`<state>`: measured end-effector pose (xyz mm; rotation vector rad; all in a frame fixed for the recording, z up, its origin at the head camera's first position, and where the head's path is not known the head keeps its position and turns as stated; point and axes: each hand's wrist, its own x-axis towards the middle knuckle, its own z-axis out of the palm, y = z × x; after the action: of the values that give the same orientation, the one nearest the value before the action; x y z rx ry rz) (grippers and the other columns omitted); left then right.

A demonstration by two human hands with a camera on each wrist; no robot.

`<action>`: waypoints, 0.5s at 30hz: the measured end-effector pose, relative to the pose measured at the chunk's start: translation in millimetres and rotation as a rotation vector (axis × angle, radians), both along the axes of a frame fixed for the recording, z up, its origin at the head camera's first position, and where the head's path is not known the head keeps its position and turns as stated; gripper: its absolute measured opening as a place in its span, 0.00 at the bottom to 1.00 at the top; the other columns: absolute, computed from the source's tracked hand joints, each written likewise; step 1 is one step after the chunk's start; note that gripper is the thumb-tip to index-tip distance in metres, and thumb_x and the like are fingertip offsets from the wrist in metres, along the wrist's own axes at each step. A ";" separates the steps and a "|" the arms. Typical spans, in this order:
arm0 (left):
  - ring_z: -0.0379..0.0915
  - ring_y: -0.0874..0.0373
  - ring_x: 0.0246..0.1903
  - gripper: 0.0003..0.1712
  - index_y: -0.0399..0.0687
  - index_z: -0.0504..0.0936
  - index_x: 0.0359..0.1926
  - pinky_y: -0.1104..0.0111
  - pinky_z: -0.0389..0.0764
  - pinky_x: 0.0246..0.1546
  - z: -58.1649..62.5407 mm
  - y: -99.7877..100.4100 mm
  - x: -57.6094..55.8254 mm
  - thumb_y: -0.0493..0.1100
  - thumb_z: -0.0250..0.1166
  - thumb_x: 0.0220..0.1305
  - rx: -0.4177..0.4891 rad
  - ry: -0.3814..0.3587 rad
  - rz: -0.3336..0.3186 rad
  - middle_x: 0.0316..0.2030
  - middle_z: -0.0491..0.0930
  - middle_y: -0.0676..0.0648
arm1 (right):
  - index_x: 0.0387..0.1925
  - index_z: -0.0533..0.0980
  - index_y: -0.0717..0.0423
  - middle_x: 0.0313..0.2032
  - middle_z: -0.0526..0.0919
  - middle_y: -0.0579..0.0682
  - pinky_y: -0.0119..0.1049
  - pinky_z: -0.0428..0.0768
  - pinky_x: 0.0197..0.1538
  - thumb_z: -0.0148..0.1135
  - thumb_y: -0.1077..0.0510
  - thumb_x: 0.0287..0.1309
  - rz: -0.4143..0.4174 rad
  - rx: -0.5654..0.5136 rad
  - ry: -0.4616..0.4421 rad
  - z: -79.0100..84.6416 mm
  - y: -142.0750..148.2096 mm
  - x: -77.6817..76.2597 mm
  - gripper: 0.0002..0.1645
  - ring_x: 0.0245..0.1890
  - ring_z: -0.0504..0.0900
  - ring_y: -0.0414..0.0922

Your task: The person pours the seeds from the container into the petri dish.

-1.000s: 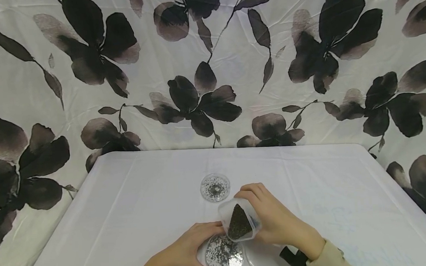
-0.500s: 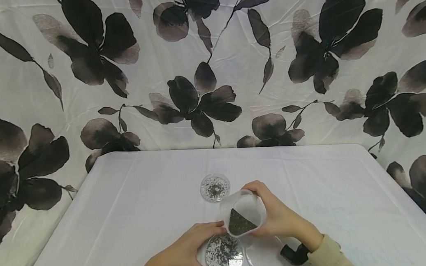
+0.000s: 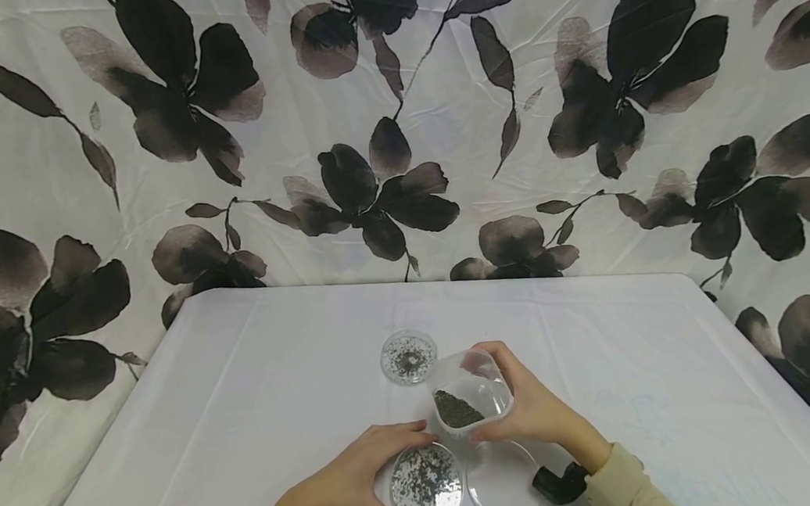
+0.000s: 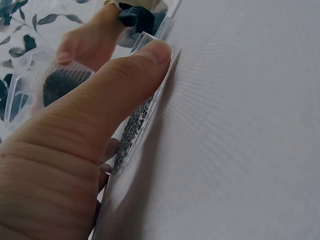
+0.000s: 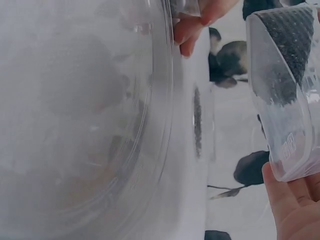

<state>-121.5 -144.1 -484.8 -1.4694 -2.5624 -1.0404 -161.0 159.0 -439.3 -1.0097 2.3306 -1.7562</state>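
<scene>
My left hand (image 3: 350,478) curves around the near petri dish (image 3: 429,490), which lies flat with dark granules scattered inside. In the left wrist view, the thumb (image 4: 125,75) presses on the dish's rim. A clear plastic tub (image 3: 480,377) is tilted above and just behind that dish, gripped from the right side by my right hand (image 3: 539,412). Dark granules (image 3: 458,410) are heaped in one corner of the tub. From the right wrist, ribbing shows on the tub's wall (image 5: 275,50), and fingertips (image 5: 272,175) touch its base.
A second petri dish (image 3: 409,357) with dark granules stands farther back. Right of the near dish lies a clear round lid or dish (image 3: 502,485). The right wrist carries a black device (image 3: 561,483). A white cloth (image 3: 278,356) covers the table; floral fabric (image 3: 365,91) hangs behind.
My right hand has shifted slightly right and tipped the tub back towards upright. The granules in the tub have settled lower in its corner. My left hand stays at the near dish.
</scene>
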 end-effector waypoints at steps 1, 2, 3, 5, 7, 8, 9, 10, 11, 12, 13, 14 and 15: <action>0.64 0.54 0.67 0.54 0.58 0.67 0.70 0.55 0.69 0.62 -0.2 0.0 0.0 0.65 0.78 0.43 -0.001 0.004 0.000 0.69 0.68 0.53 | 0.64 0.61 0.53 0.57 0.71 0.54 0.54 0.75 0.59 0.85 0.60 0.31 -0.002 -0.005 0.020 0.0 0.5 -0.9 0.57 0.58 0.72 0.57; 0.64 0.54 0.67 0.54 0.59 0.67 0.71 0.55 0.69 0.62 -0.3 0.1 0.2 0.66 0.78 0.43 -0.002 0.003 0.000 0.69 0.68 0.52 | 0.63 0.61 0.53 0.57 0.71 0.54 0.52 0.74 0.61 0.85 0.60 0.31 -0.006 -0.010 0.028 0.1 1.0 -1.6 0.57 0.59 0.72 0.55; 0.64 0.53 0.67 0.55 0.58 0.67 0.71 0.55 0.69 0.62 -0.2 0.3 0.2 0.66 0.78 0.43 -0.003 0.005 -0.001 0.69 0.68 0.52 | 0.63 0.61 0.53 0.57 0.71 0.54 0.49 0.73 0.63 0.86 0.60 0.31 -0.013 -0.011 0.040 0.3 1.5 -2.1 0.57 0.59 0.72 0.53; 0.64 0.53 0.67 0.55 0.59 0.67 0.71 0.54 0.69 0.62 -0.3 0.4 0.2 0.66 0.78 0.43 -0.004 0.003 -0.003 0.69 0.68 0.52 | 0.63 0.62 0.55 0.56 0.72 0.54 0.43 0.71 0.65 0.86 0.60 0.31 -0.024 -0.023 0.054 0.4 2.5 -3.3 0.57 0.59 0.72 0.50; 0.63 0.53 0.67 0.55 0.59 0.66 0.71 0.55 0.70 0.62 -0.3 0.7 -0.1 0.66 0.78 0.43 -0.005 -0.001 -0.006 0.69 0.68 0.52 | 0.63 0.62 0.57 0.56 0.72 0.57 0.40 0.71 0.66 0.86 0.63 0.30 -0.026 -0.051 0.064 0.6 3.6 -4.7 0.57 0.59 0.71 0.50; 0.63 0.54 0.68 0.55 0.59 0.66 0.71 0.55 0.69 0.62 -0.4 0.9 -0.4 0.66 0.78 0.43 -0.005 0.000 -0.008 0.69 0.68 0.52 | 0.63 0.62 0.58 0.56 0.72 0.57 0.40 0.71 0.66 0.86 0.63 0.30 -0.033 -0.062 0.060 0.6 4.3 -5.2 0.57 0.59 0.72 0.50; 0.63 0.54 0.68 0.55 0.59 0.66 0.71 0.55 0.69 0.62 -0.5 1.0 -0.7 0.66 0.78 0.43 -0.004 0.006 -0.012 0.69 0.68 0.52 | 0.63 0.62 0.59 0.55 0.72 0.58 0.40 0.71 0.65 0.85 0.64 0.30 -0.036 -0.072 0.069 0.7 5.2 -6.0 0.57 0.58 0.72 0.50; 0.63 0.54 0.68 0.55 0.59 0.66 0.71 0.55 0.69 0.61 -0.8 1.0 -0.9 0.66 0.78 0.43 -0.003 0.008 -0.012 0.69 0.68 0.52 | 0.63 0.62 0.61 0.55 0.72 0.59 0.40 0.72 0.65 0.85 0.65 0.30 -0.040 -0.083 0.075 1.3 6.1 -6.6 0.56 0.58 0.72 0.50; 0.63 0.54 0.68 0.55 0.59 0.66 0.71 0.56 0.69 0.61 -0.9 1.1 -1.2 0.66 0.78 0.43 -0.003 0.012 -0.013 0.69 0.68 0.52 | 0.62 0.62 0.62 0.55 0.72 0.60 0.40 0.72 0.65 0.85 0.67 0.30 -0.043 -0.092 0.081 2.1 7.0 -7.2 0.56 0.57 0.72 0.50; 0.63 0.54 0.68 0.55 0.59 0.66 0.71 0.56 0.69 0.61 -1.2 1.1 -1.4 0.66 0.78 0.43 -0.003 0.017 -0.013 0.69 0.68 0.52 | 0.63 0.62 0.63 0.55 0.72 0.61 0.39 0.72 0.64 0.84 0.68 0.30 -0.049 -0.103 0.078 3.4 8.3 -7.6 0.56 0.57 0.72 0.50; 0.63 0.54 0.68 0.55 0.59 0.66 0.71 0.55 0.69 0.62 -1.3 1.2 -1.6 0.66 0.78 0.43 -0.004 0.021 -0.013 0.69 0.68 0.52 | 0.63 0.62 0.63 0.55 0.71 0.61 0.39 0.72 0.64 0.84 0.69 0.31 -0.057 -0.113 0.074 5.0 9.7 -7.8 0.56 0.57 0.72 0.49; 0.63 0.54 0.68 0.55 0.59 0.66 0.71 0.55 0.69 0.62 -1.3 1.2 -1.8 0.66 0.78 0.43 -0.005 0.023 -0.011 0.69 0.68 0.52 | 0.63 0.62 0.64 0.55 0.71 0.62 0.38 0.72 0.64 0.83 0.70 0.30 -0.067 -0.123 0.068 6.6 11.4 -8.1 0.56 0.58 0.72 0.49; 0.63 0.54 0.68 0.55 0.59 0.66 0.71 0.55 0.69 0.62 -1.2 1.3 -1.9 0.66 0.78 0.43 -0.006 0.022 -0.011 0.69 0.68 0.52 | 0.63 0.61 0.64 0.56 0.71 0.62 0.38 0.72 0.64 0.82 0.72 0.31 -0.076 -0.135 0.061 8.4 13.5 -8.5 0.56 0.58 0.72 0.49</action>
<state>-123.5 -142.8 -486.1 -1.4902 -2.5474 -1.0124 -169.5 172.5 -431.0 -1.0196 2.3424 -1.9616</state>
